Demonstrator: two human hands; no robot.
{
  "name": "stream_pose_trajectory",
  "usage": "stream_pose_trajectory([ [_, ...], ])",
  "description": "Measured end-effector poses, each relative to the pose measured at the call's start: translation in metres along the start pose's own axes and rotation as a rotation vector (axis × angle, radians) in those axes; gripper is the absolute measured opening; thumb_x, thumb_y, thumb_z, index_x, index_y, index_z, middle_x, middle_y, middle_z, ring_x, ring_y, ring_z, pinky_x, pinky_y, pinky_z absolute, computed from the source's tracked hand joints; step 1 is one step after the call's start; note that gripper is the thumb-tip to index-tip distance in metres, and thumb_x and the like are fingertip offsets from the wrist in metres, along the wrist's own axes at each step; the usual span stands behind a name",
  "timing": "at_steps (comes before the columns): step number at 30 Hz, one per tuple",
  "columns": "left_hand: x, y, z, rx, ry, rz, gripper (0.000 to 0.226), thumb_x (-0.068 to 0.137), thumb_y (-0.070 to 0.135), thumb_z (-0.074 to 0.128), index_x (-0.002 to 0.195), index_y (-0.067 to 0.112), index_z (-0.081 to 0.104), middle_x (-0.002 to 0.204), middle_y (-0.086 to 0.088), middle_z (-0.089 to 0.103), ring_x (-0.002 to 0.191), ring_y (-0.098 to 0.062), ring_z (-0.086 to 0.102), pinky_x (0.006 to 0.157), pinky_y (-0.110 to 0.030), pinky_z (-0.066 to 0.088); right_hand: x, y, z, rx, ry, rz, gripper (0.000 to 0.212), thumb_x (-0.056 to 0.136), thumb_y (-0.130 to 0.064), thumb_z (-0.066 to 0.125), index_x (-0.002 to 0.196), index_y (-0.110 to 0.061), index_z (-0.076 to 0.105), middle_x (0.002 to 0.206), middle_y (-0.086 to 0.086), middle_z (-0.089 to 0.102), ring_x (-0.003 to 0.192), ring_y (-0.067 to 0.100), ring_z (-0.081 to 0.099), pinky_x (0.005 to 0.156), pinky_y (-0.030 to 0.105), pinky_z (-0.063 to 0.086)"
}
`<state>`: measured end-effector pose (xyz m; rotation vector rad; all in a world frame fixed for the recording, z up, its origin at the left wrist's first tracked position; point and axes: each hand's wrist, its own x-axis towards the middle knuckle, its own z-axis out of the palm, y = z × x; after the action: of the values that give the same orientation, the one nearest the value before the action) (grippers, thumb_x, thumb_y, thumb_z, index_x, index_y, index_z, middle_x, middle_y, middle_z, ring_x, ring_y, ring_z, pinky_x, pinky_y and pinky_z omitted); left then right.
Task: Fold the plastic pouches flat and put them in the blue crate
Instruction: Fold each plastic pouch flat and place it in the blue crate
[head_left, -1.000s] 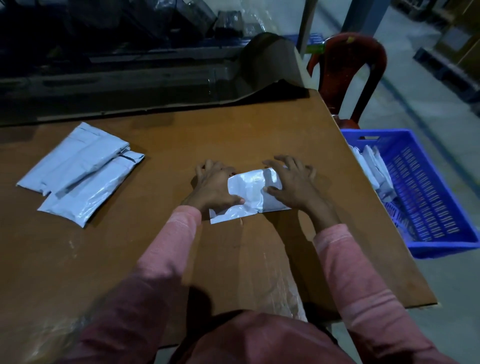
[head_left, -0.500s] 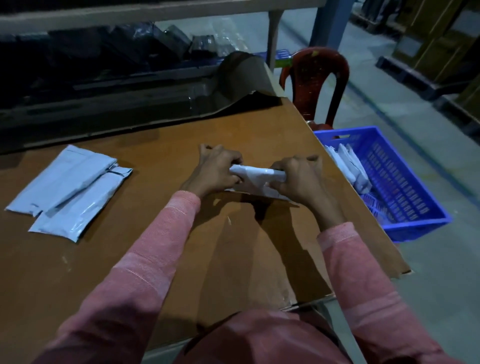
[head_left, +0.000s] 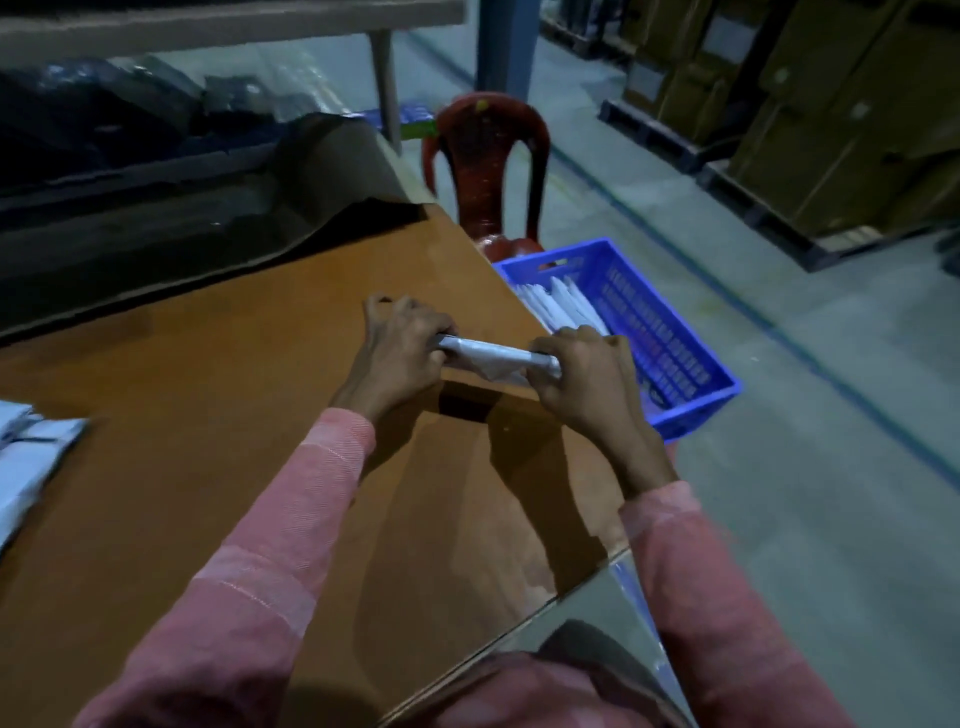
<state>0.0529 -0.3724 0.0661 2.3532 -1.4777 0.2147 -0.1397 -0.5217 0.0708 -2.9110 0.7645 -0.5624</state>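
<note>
A folded white plastic pouch (head_left: 493, 357) is held edge-up just above the brown table (head_left: 218, 415), near its right edge. My left hand (head_left: 402, 349) grips its left end and my right hand (head_left: 584, 376) grips its right end. Right of the table, on the floor, stands the blue crate (head_left: 691, 358) with several folded white pouches (head_left: 563, 306) leaning in its near-left part. More unfolded grey-white pouches (head_left: 31, 457) lie at the table's far left, cut off by the frame edge.
A red plastic chair (head_left: 485, 166) stands behind the crate at the table's far right corner. A dark sheet (head_left: 208, 208) and dark bundles cover the back of the table. Cardboard boxes on pallets (head_left: 831, 130) line the far right across a concrete floor.
The pouch lay flat under both hands a second ago; both hands have since folded it, lifted it edge-up and carried it right toward the crate. The view has swung right.
</note>
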Motion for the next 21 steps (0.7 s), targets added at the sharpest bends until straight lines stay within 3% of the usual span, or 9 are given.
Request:
stream_pose_trajectory([
  [7, 0.064, 0.065, 0.061, -0.064, 0.087, 0.183, 0.028, 0.066, 0.011, 0.072, 0.089, 0.026, 0.07, 0.087, 0.009, 0.066, 0.097, -0.022, 0.054, 0.097, -0.047, 0.025, -0.011, 0.083, 0.003, -0.039, 0.062, 0.122, 0.023, 0.077, -0.038, 0.073, 0.099, -0.032, 0.075, 0.089, -0.007, 0.07, 0.091, 0.021, 0.065, 0.076, 0.039, 0.041],
  [12, 0.118, 0.098, 0.108, -0.078, 0.094, 0.179, 0.029, 0.069, 0.013, 0.075, 0.093, 0.027, 0.074, 0.098, 0.009, 0.068, 0.108, -0.024, 0.056, 0.098, -0.046, 0.026, 0.007, 0.152, 0.02, -0.025, 0.047, 0.127, 0.02, 0.079, -0.036, 0.073, 0.097, -0.029, 0.075, 0.083, -0.007, 0.066, 0.086, 0.022, 0.064, 0.066, 0.034, 0.042],
  [15, 0.155, 0.122, 0.14, -0.057, 0.034, 0.126, 0.041, 0.073, 0.02, 0.081, 0.113, 0.027, 0.073, 0.129, 0.002, 0.065, 0.127, -0.027, 0.049, 0.106, -0.052, 0.03, 0.021, 0.193, 0.033, 0.024, 0.006, 0.19, 0.012, 0.083, -0.031, 0.072, 0.094, -0.025, 0.073, 0.085, -0.006, 0.064, 0.087, 0.023, 0.064, 0.053, 0.031, 0.047],
  [17, 0.178, 0.137, 0.165, -0.036, -0.043, 0.041, 0.072, 0.074, 0.031, 0.083, 0.141, 0.025, 0.057, 0.152, -0.006, 0.049, 0.14, -0.031, 0.038, 0.113, -0.055, 0.028, 0.033, 0.223, 0.048, 0.049, -0.04, 0.26, 0.012, 0.086, -0.03, 0.067, 0.093, -0.022, 0.071, 0.087, -0.003, 0.064, 0.088, 0.026, 0.064, 0.052, 0.034, 0.049],
  [19, 0.198, 0.15, 0.192, -0.065, -0.099, -0.077, 0.088, 0.077, 0.035, 0.082, 0.154, 0.021, 0.04, 0.16, -0.01, 0.036, 0.145, -0.034, 0.03, 0.118, -0.053, 0.024, 0.045, 0.253, 0.064, 0.061, -0.09, 0.326, 0.013, 0.087, -0.03, 0.064, 0.09, -0.018, 0.069, 0.086, 0.0, 0.062, 0.085, 0.03, 0.064, 0.053, 0.035, 0.048],
  [21, 0.212, 0.16, 0.221, -0.093, -0.153, -0.158, 0.084, 0.081, 0.034, 0.078, 0.154, 0.016, 0.04, 0.159, -0.013, 0.037, 0.143, -0.036, 0.031, 0.116, -0.052, 0.026, 0.057, 0.28, 0.079, 0.07, -0.115, 0.387, 0.015, 0.086, -0.029, 0.063, 0.084, -0.015, 0.067, 0.083, 0.004, 0.063, 0.08, 0.035, 0.065, 0.053, 0.037, 0.047],
])
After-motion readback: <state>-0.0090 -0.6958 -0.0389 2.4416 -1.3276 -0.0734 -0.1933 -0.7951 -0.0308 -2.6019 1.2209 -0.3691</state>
